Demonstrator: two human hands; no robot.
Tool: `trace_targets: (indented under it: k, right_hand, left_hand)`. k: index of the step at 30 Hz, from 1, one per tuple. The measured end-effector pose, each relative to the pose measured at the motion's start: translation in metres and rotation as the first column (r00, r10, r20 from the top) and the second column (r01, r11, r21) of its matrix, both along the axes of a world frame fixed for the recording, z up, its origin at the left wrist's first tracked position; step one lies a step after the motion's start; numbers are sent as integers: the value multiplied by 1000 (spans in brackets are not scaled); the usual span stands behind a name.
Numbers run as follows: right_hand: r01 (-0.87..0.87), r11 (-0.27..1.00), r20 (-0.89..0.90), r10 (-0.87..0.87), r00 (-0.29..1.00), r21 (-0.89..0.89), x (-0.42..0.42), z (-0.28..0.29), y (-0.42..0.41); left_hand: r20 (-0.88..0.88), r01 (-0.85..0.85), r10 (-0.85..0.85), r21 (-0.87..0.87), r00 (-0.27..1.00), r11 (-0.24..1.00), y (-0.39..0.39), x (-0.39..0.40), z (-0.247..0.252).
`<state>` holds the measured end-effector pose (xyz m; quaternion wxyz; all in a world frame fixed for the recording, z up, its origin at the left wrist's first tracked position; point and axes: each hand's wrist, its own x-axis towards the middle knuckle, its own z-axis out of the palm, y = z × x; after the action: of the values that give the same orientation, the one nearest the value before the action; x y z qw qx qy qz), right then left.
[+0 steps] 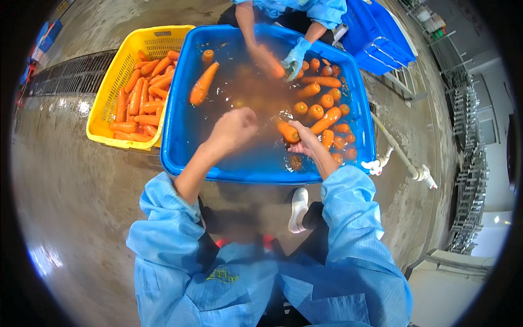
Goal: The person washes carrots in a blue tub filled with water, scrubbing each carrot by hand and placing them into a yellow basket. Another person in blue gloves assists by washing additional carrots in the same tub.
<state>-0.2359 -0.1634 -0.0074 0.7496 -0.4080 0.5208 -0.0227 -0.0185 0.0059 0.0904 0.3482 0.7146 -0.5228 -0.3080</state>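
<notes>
A blue plastic tub [265, 178] of murky water stands before me, with many carrots afloat at its right side. My right hand [304, 139] is closed around a carrot [288, 131] near the tub's near right part. Over the water left of it is my left hand [237, 126], blurred, its fingers curled; whether it holds something small I cannot tell. A thick carrot [204, 83] floats at the tub's left, beside a smaller one [208, 56]. Across the tub, a co-worker holds a blurred carrot [271, 61] in a bare hand; their other hand wears a blue glove [297, 57].
Left of the tub stands a yellow perforated crate [100, 110] full of carrots. A blue bin [374, 36] on a metal frame is at the upper right. Pale pipes with taps [398, 151] run beside the tub's right edge. A drain grate [77, 75] crosses the wet floor.
</notes>
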Motion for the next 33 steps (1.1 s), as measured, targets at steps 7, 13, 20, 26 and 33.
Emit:
trace_targets:
  k: [7,13,20,26,33]
  right_hand:
    - [139,907,346,-288,893,397,21,48,49]
    - [89,932,281,-195,940,350,38,46,60]
    - [77,880,210,-196,958,469,16,9,38]
    - [149,844,234,-306,923,515,26,-4,38]
    - [199,760,238,-422,875,619,34,5,41]
  left_hand:
    - [-108,83,-84,-10,991,996,-4,-36,-19]
    - [-155,-60,65,38,986,997,-8,-16,-48]
    - [414,-163,76,181,907,970,11,41,-91]
    - [-129,54,-44,72,991,996,-4,10,-83]
    - [-145,154,-152,0,978,988,-14,-12,-76]
